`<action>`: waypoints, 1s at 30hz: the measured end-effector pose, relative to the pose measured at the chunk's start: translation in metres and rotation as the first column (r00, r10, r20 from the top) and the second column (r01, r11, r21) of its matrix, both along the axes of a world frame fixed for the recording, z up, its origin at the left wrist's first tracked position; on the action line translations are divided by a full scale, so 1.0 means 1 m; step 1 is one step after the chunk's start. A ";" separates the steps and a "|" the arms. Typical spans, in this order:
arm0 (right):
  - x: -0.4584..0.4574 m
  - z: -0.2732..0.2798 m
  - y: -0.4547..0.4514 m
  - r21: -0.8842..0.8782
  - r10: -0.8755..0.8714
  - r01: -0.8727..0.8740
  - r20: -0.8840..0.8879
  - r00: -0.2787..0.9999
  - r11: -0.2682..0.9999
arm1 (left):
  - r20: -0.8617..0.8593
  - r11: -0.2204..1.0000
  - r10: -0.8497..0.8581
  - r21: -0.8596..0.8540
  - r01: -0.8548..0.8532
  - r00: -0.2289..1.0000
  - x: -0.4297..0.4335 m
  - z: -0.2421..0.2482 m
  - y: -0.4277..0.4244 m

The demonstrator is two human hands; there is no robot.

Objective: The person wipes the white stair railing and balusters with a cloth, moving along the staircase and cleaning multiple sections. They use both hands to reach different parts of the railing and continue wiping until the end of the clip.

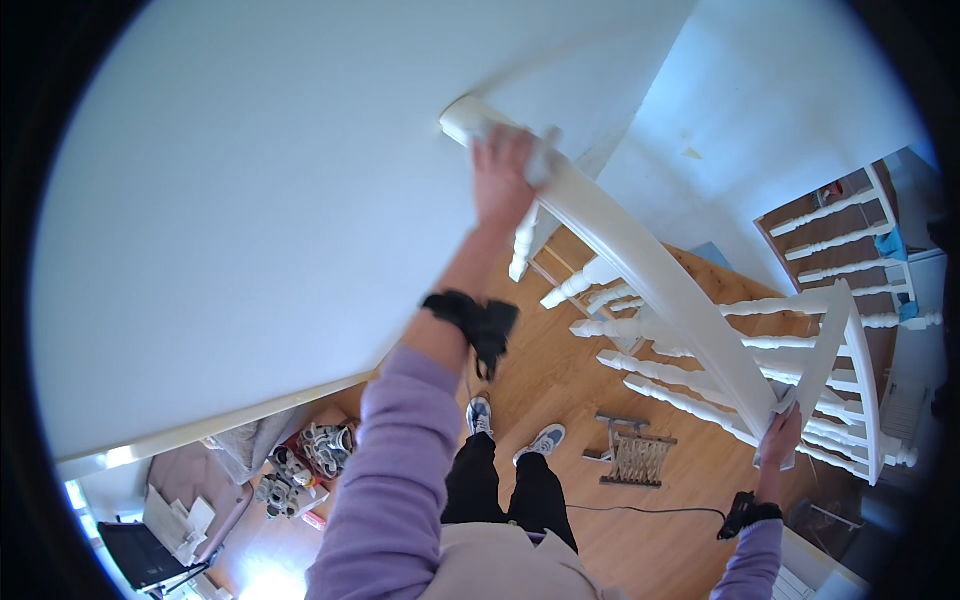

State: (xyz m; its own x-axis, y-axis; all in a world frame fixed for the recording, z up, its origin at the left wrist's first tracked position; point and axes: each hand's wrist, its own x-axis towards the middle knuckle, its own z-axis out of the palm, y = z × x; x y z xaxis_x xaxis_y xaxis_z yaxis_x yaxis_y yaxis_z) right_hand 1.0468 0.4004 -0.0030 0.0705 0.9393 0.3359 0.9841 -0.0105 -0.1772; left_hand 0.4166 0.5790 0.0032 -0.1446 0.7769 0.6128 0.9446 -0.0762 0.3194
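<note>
A white stair handrail [645, 262] runs diagonally from the wall down to the right, with turned white balusters [667, 371] beneath it. My left hand [504, 176] presses a pale cloth [541, 161] onto the rail's upper part, close to its end at the wall; hand and cloth are blurred. At the rail's lower end, my right hand [781, 435] holds another light grey cloth [784, 397] against the rail. Each wrist wears a black strapped device.
A small folding wooden stool [641, 454] stands on the wood floor near my feet. A dark cable [645, 510] crosses the floor. Shoes [326, 450] lie in a pile at lower left, near a black chair [142, 555]. More white balusters [832, 214] stand at right.
</note>
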 end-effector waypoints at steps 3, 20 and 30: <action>0.006 -0.006 -0.001 0.035 0.024 -0.025 0.026 0.999 0.999 | -0.040 0.990 0.110 -0.084 -0.113 0.993 -0.063 0.002 0.024; 0.027 -0.018 -0.003 -0.035 -0.080 0.080 0.011 0.997 0.996 | -0.163 0.953 -0.246 -0.219 0.208 0.956 -0.055 0.045 0.043; 0.020 -0.014 -0.003 -0.005 -0.067 0.067 0.020 0.998 0.998 | 0.245 0.972 0.210 0.050 -0.229 0.947 -0.054 -0.018 -0.015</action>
